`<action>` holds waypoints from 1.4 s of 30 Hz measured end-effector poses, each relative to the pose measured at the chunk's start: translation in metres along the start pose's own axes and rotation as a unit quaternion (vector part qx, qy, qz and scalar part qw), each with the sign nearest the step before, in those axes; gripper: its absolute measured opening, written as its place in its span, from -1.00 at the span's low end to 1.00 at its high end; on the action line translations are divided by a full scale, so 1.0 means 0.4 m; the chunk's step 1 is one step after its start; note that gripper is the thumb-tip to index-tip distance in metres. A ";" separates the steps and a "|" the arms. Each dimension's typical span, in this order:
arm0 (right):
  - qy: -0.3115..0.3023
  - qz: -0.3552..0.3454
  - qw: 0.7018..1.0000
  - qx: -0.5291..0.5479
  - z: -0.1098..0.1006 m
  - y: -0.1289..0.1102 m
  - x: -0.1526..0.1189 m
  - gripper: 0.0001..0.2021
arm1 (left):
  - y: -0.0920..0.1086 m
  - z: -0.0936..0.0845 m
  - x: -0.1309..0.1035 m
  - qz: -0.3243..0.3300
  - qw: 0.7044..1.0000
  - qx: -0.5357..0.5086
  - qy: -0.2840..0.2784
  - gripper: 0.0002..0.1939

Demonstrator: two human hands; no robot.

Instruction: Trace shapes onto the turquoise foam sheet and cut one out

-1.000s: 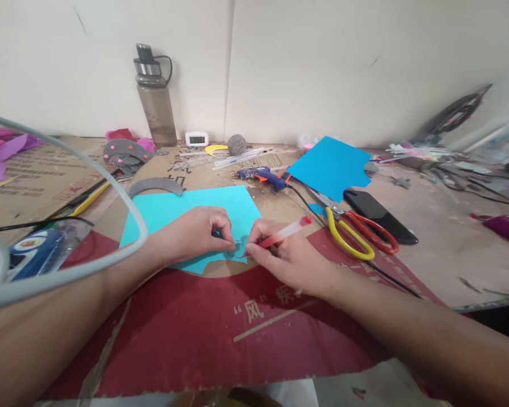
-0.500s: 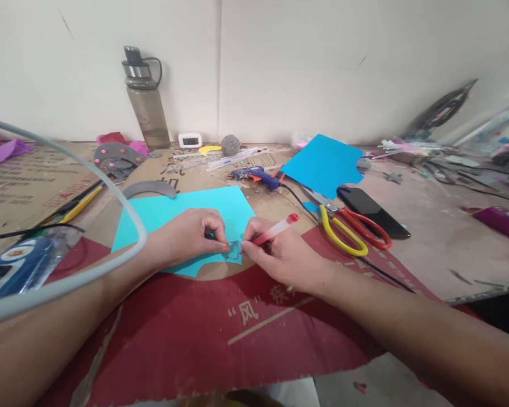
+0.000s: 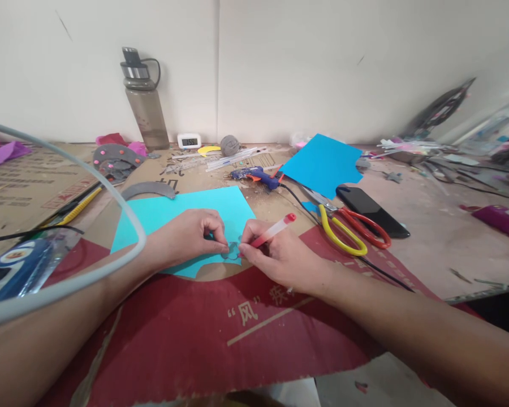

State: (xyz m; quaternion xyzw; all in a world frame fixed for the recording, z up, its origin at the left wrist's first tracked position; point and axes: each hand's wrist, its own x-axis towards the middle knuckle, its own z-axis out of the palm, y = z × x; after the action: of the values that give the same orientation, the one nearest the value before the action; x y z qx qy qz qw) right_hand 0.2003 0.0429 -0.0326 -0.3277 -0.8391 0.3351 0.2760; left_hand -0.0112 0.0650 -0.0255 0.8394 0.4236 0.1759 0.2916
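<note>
Closest in, red-printed cardboard (image 3: 186,339) spreads below both hands, and a pale tube (image 3: 141,236) loops across in front of the left forearm. The left hand (image 3: 195,234) rests on a turquoise sheet (image 3: 233,206), thumb and forefinger brought together in a pinch; whether anything thin is caught between them I cannot tell. The right hand (image 3: 280,260) grips a red-and-white pen (image 3: 275,229), its red end tilted up and away from the fingertips and its lower end hidden by the fingers. Between the two sets of fingertips, on the turquoise sheet near its notched lower edge, lies a small dark scalloped outline (image 3: 232,251), partly covered; drawn or a separate piece, it is too small to tell. To the left of the left hand sits a blue package (image 3: 21,260). Right of the right hand lie scissors (image 3: 331,209) with one yellow and one red handle, and just past them a black phone (image 3: 373,212). Beyond the left hand, a grey curved strip (image 3: 150,189) lies along the sheet's far edge. Farther out, ahead of the right hand, are a glue gun (image 3: 258,176) and a blue sheet (image 3: 322,164). Farthest, ahead of the left hand, a small clock (image 3: 189,141) and a bottle (image 3: 147,116) stand by the wall (image 3: 280,62).
</note>
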 end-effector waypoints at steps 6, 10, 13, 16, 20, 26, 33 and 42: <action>0.051 0.002 0.999 0.007 -0.008 0.016 0.006 -0.86 | 0.002 -0.001 0.000 -0.003 1.000 -0.006 0.001 -0.88; 0.057 0.001 0.998 -0.018 -0.009 0.021 0.012 -0.87 | 0.003 -0.002 0.001 0.003 1.000 -0.008 0.001 -0.88; 0.055 0.003 0.998 -0.028 -0.006 0.020 0.015 -0.88 | 0.005 -0.003 0.002 0.005 1.000 -0.010 0.004 -0.87; 0.049 0.007 0.998 -0.035 -0.005 0.017 0.016 -0.87 | 0.006 -0.003 0.002 0.003 1.000 -0.010 0.004 -0.88; 0.045 0.005 0.998 -0.038 -0.005 0.013 0.017 -0.86 | 0.006 -0.003 0.002 -0.001 1.000 -0.006 0.000 -0.87; 0.037 0.008 0.998 -0.041 -0.007 0.010 0.018 -0.87 | 0.007 -0.004 0.001 -0.006 1.000 -0.004 0.003 -0.85; 0.026 0.014 0.998 -0.047 -0.010 0.007 0.017 -0.86 | 0.010 -0.004 0.002 -0.010 1.000 -0.005 0.000 -0.84; 0.020 0.021 0.999 -0.044 -0.012 0.004 0.015 -0.86 | 0.009 -0.006 0.003 -0.012 1.000 0.000 -0.006 -0.84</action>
State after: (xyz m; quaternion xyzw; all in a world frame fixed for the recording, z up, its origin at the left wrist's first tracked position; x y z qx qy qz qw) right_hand 0.2005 0.0500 -0.0292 -0.3633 -0.8403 0.2970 0.2715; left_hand -0.0096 0.0649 -0.0213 0.8353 0.4315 0.1678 0.2965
